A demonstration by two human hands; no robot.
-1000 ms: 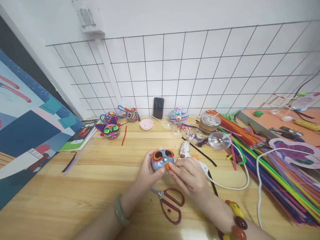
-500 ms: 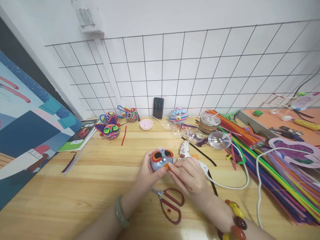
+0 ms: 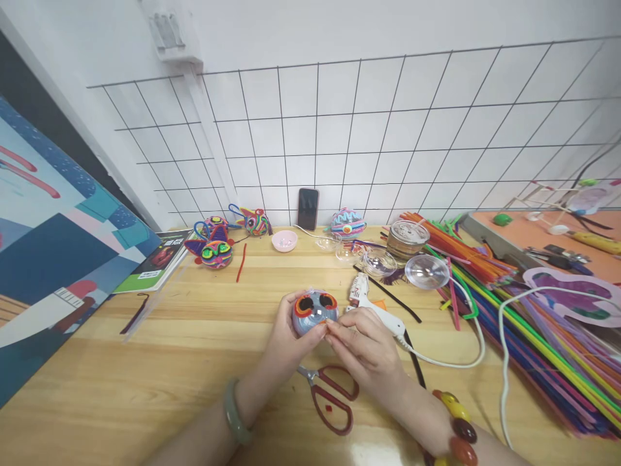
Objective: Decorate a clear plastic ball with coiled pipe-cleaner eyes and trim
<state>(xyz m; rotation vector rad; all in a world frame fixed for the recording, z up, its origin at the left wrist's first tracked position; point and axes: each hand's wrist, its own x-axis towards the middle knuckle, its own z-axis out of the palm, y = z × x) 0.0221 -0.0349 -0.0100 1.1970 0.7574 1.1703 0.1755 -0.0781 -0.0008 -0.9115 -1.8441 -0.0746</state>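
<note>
My left hand (image 3: 292, 329) is wrapped round the side of a clear plastic ball (image 3: 305, 323) with pale blue inside. Two black eyes ringed in orange-red decorate its upper front. At the ball's lower front edge my right hand (image 3: 366, 343) pinches with thumb and fingertips, where a sliver of an orange piece (image 3: 326, 321) shows; the fingers hide most of it. Below the hands lie red-handled scissors (image 3: 334, 395), blades partly under the left hand. Just beyond the right hand rests a white glue gun (image 3: 381, 315) on the table.
Bundles of coloured pipe cleaners (image 3: 548, 336) fill the right side. Clear plastic half-shells (image 3: 427, 272) and a round tub (image 3: 407, 239) stand behind. A phone (image 3: 308, 208) leans on the wall near a pink bowl (image 3: 284, 241). Decorated fish-like figures (image 3: 217, 254) sit at back left. A white cable (image 3: 504, 362) loops at right.
My right fingertips have shifted slightly down at the ball's lower edge, and less of the orange piece shows. The left hand keeps its hold on the ball.
</note>
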